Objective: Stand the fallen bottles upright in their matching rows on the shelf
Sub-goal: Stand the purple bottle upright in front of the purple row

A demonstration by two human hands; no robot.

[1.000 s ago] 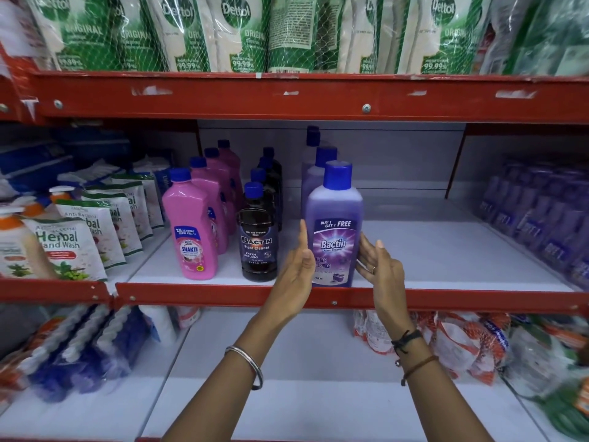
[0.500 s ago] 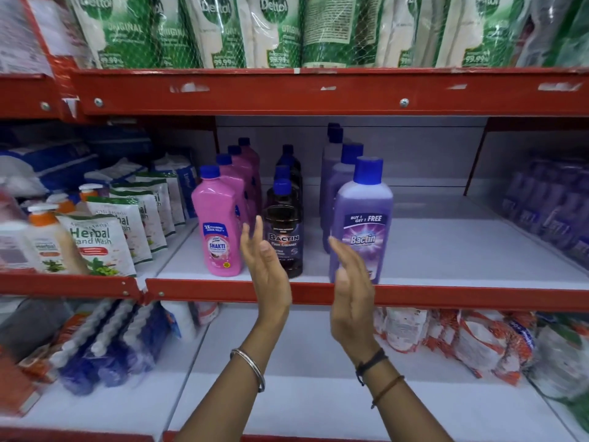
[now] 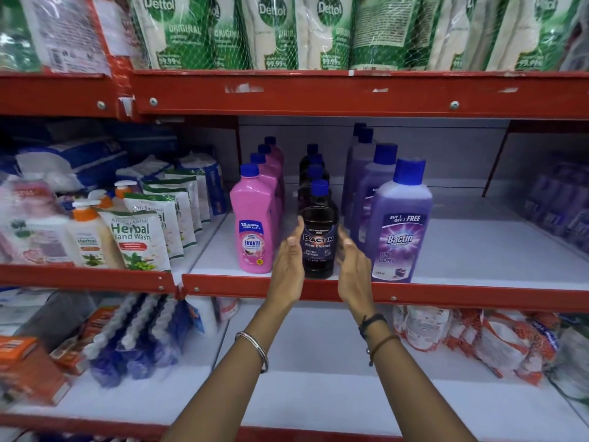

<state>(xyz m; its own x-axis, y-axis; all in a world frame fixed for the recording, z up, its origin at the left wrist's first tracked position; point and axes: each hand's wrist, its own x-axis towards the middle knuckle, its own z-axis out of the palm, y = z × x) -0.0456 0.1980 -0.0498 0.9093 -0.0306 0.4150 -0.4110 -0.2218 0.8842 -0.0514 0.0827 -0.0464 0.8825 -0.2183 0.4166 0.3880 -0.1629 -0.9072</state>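
Note:
Three rows of blue-capped bottles stand upright on the middle shelf (image 3: 478,250): pink Shakti bottles (image 3: 253,228), dark Bactin floor cleaner bottles (image 3: 319,237) and purple Bactin bottles (image 3: 398,228). My left hand (image 3: 288,263) is flat against the left side of the front dark bottle. My right hand (image 3: 352,266) is at that bottle's right side, fingers apart. Whether the palms press the bottle is unclear. No fallen bottle is in view.
Herbal hand wash pouches (image 3: 140,240) and pump bottles (image 3: 86,237) fill the left bay. More purple bottles (image 3: 561,205) stand at the far right. Dettol refill packs (image 3: 318,30) sit on the top shelf. A red rail (image 3: 446,296) edges the shelf front; packets lie below.
Both hands left the front purple bottle, swung left and now flank the front dark bottle. The view shifted left too.

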